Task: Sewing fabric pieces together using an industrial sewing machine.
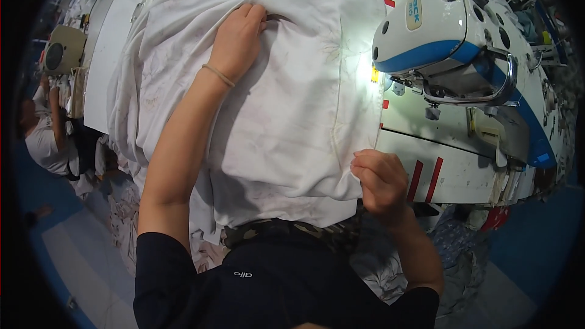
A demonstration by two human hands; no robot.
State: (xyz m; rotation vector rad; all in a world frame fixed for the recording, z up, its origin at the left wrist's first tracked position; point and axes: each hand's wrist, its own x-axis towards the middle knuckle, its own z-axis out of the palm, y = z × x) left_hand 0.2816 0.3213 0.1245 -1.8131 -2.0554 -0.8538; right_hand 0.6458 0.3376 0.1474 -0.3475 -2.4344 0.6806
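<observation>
A large white fabric piece [283, 116] with faint pinkish marks lies in soft folds over the worktable and hangs toward my lap. My left hand [239, 39] rests far up on it, fingers curled into a fold beside a small dark gap in the cloth. At the near right corner, my right hand [382, 181] pinches the fabric's edge between thumb and fingers. A seam runs down the cloth's right side, close to the lit needle area of a white and blue sewing machine [426, 30]. The fingertips of my left hand are partly hidden by the fold.
The white table [439, 167] carries red tape strips right of my right hand. A chrome lever [509, 82] juts from the machine. Bundled cloth [457, 256] lies below the table's right side. Another person [52, 140] sits at the far left, near a beige box [64, 49].
</observation>
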